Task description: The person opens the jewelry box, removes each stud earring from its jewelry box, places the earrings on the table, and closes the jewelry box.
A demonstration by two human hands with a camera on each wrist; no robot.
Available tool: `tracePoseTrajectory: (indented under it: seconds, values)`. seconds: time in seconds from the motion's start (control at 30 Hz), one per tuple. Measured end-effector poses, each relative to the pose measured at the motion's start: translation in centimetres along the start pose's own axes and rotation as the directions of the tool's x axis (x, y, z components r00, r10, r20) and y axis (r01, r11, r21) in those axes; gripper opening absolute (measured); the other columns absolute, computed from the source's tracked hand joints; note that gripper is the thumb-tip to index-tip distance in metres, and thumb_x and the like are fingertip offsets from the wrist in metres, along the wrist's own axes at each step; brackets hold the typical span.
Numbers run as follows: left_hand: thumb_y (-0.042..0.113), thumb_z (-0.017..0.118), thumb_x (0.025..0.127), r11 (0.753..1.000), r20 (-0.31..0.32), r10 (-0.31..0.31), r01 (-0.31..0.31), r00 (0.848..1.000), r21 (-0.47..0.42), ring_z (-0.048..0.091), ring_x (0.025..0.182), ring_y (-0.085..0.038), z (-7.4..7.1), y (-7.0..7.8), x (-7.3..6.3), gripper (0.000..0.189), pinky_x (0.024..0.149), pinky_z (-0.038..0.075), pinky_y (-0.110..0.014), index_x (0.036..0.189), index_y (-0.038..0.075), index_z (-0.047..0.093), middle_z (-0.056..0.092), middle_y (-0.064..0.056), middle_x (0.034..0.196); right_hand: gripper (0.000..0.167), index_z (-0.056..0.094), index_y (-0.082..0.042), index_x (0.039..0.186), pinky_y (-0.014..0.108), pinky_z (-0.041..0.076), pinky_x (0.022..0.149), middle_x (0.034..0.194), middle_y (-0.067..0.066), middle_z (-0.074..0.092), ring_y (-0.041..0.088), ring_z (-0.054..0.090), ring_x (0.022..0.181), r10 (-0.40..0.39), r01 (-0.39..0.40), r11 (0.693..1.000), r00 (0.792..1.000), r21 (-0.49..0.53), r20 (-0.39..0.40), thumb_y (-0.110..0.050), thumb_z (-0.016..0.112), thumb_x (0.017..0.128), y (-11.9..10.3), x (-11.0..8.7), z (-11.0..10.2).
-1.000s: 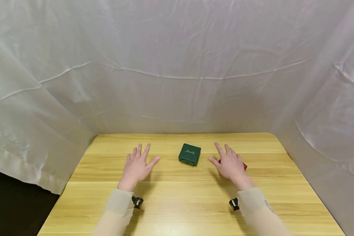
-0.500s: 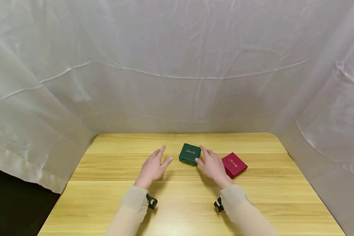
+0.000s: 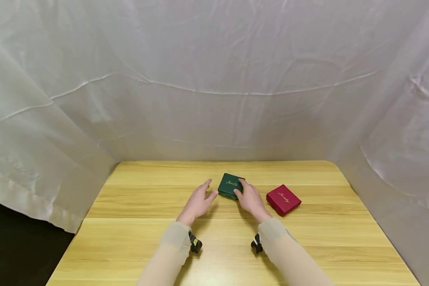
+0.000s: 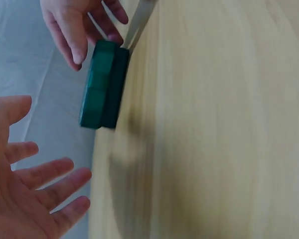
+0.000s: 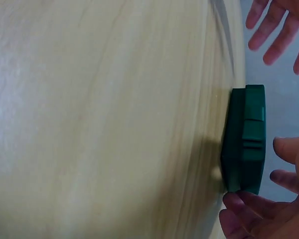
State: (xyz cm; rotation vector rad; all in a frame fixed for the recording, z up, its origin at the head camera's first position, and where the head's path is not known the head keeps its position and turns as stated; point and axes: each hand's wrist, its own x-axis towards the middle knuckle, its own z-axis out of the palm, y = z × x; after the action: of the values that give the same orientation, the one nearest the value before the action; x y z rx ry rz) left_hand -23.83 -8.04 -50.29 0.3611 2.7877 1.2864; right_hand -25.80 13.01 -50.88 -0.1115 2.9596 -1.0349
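Observation:
A closed green jewelry box [image 3: 230,184] with gold lettering lies on the wooden table between both hands. At its left front, my left hand [image 3: 198,201] is spread with the fingers relaxed, apart from the box. My right hand [image 3: 250,200] is at the box's right side. In the right wrist view, fingertips [image 5: 234,203] of that hand appear to touch the end of the green box [image 5: 244,142], while the thumb stands off it. From the left wrist, the left hand [image 4: 25,184] shows bent, separated fingers holding nothing.
A closed red jewelry box [image 3: 284,200] with gold lettering lies to the right of the right hand. The wooden table [image 3: 157,198] ends at a pale fabric curtain [image 3: 214,119] behind and at the sides. A dark area [image 3: 18,242] lies beyond the table's left edge.
Both hands have moved inward toward the green box, the right one leaving the red box and uncovering it. The two boxes have stayed in about the same places.

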Motion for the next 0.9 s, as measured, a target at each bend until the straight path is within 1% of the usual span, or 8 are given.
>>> tracePoseTrajectory:
  seconds: [0.1,0.23,0.3,0.5,0.67,0.73,0.8,0.9]
  values:
    - [0.033,0.051,0.103,0.999,0.031,0.024,-0.024,0.999,-0.025,0.047,0.129,-0.035,0.7,0.1,0.4,0.061,0.106,0.037,-0.050,0.154,0.008,0.030,0.043,-0.021,0.146,0.052,0.044,-0.007,0.147,0.056,0.039,0.101,0.139,0.024,0.051,0.042,0.048,0.125,0.014,-0.014,1.000,1.000,-0.001,0.011,-0.024,0.059,0.100,0.1,0.1,0.2]
    - [0.032,0.051,0.103,0.999,0.054,0.045,-0.043,0.998,-0.028,0.044,0.131,-0.036,1.4,0.1,0.8,0.060,0.107,0.035,-0.050,0.152,0.003,0.031,0.042,-0.022,0.147,0.047,0.049,-0.008,0.144,0.055,0.039,0.101,0.140,0.023,0.051,0.042,0.048,0.126,0.007,-0.007,1.000,1.000,-0.001,0.027,-0.019,0.059,0.100,0.1,0.2,0.4]
    - [0.030,0.052,0.103,0.998,0.062,0.045,-0.042,0.997,-0.047,0.044,0.131,-0.036,1.7,0.2,0.9,0.060,0.106,0.035,-0.051,0.152,0.001,0.031,0.042,-0.023,0.146,0.046,0.050,-0.008,0.144,0.055,0.039,0.102,0.140,0.022,0.051,0.041,0.047,0.127,-0.002,0.002,1.000,0.999,0.005,0.035,-0.017,0.058,0.100,0.1,0.2,0.4]
    - [0.024,0.053,0.103,0.995,0.109,0.046,-0.035,0.993,-0.097,0.055,0.121,-0.032,2.5,-0.2,1.1,0.059,0.101,0.042,-0.048,0.152,0.002,0.030,0.053,-0.021,0.137,0.045,0.050,-0.009,0.144,0.054,0.038,0.103,0.141,0.022,0.049,0.039,0.046,0.129,-0.008,0.007,1.000,0.999,0.025,0.054,-0.015,0.058,0.100,0.1,0.3,0.5]
    - [0.027,0.053,0.103,0.994,0.140,0.020,-0.004,0.990,-0.110,0.054,0.122,-0.030,2.6,-0.2,1.0,0.062,0.101,0.042,-0.046,0.153,0.001,0.027,0.052,-0.021,0.137,0.045,0.051,-0.007,0.142,0.054,0.037,0.103,0.141,0.022,0.049,0.040,0.045,0.129,-0.021,0.019,0.999,0.998,0.051,0.052,-0.013,0.059,0.099,0.2,0.2,0.5]
    - [0.027,0.054,0.103,0.991,0.150,0.009,0.011,0.989,-0.132,0.056,0.118,-0.030,2.5,-0.1,1.0,0.063,0.097,0.045,-0.046,0.154,0.001,0.026,0.053,-0.021,0.136,0.045,0.052,-0.007,0.142,0.054,0.037,0.104,0.141,0.022,0.050,0.039,0.045,0.130,-0.021,0.017,0.998,0.999,0.063,0.050,-0.012,0.060,0.098,0.1,0.1,0.5]
    - [0.026,0.055,0.102,0.988,0.154,0.010,0.014,0.988,-0.154,0.058,0.114,-0.029,2.4,0.1,0.9,0.064,0.094,0.047,-0.045,0.153,0.000,0.027,0.054,-0.022,0.134,0.045,0.053,-0.007,0.141,0.053,0.039,0.103,0.140,0.021,0.051,0.038,0.046,0.129,-0.024,0.021,0.997,0.999,0.075,0.042,-0.011,0.061,0.097,0.1,-0.1,0.5]
    - [0.024,0.057,0.101,0.984,0.155,0.007,0.020,0.988,-0.175,0.059,0.110,-0.029,2.2,0.4,0.7,0.064,0.090,0.048,-0.044,0.152,-0.001,0.028,0.055,-0.023,0.132,0.045,0.055,-0.007,0.140,0.051,0.042,0.099,0.138,0.020,0.053,0.035,0.051,0.124,-0.028,0.025,0.996,0.999,0.091,0.031,-0.011,0.063,0.096,0.0,-0.4,0.4]
